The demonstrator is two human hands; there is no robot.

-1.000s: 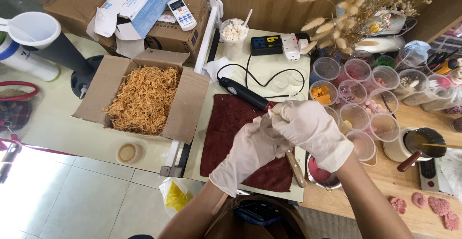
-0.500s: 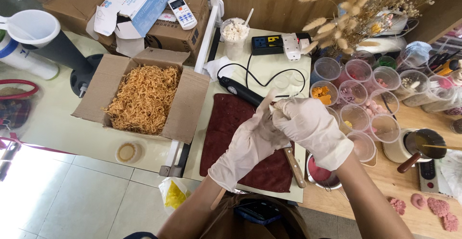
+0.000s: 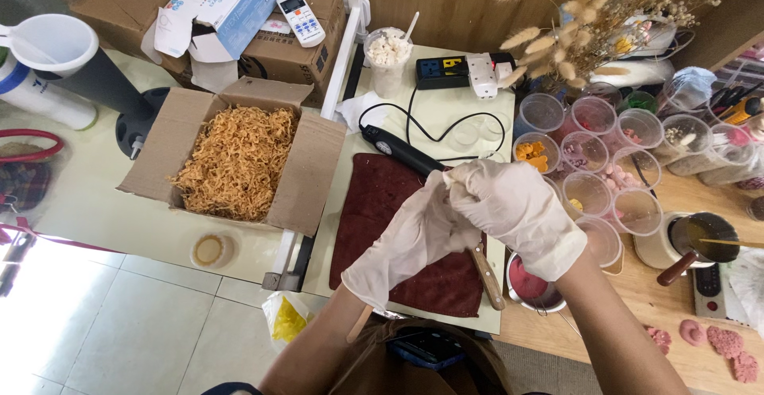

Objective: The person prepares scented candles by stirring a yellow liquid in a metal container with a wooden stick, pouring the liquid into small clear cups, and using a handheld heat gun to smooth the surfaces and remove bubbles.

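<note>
Both gloved hands met above the dark red mat [image 3: 374, 212] on the counter [image 3: 446, 116]: the right hand [image 3: 513, 208] had its fingers pinched on the left hand [image 3: 418, 236], apparently gripping its glove. A wooden-handled tool [image 3: 485, 276] lay just below them, and the black heat tool [image 3: 398, 150] lay just beyond

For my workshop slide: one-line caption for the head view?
Gloved left hand and right hand meet above a dark red mat, beside a cardboard box of shredded filler.
</note>
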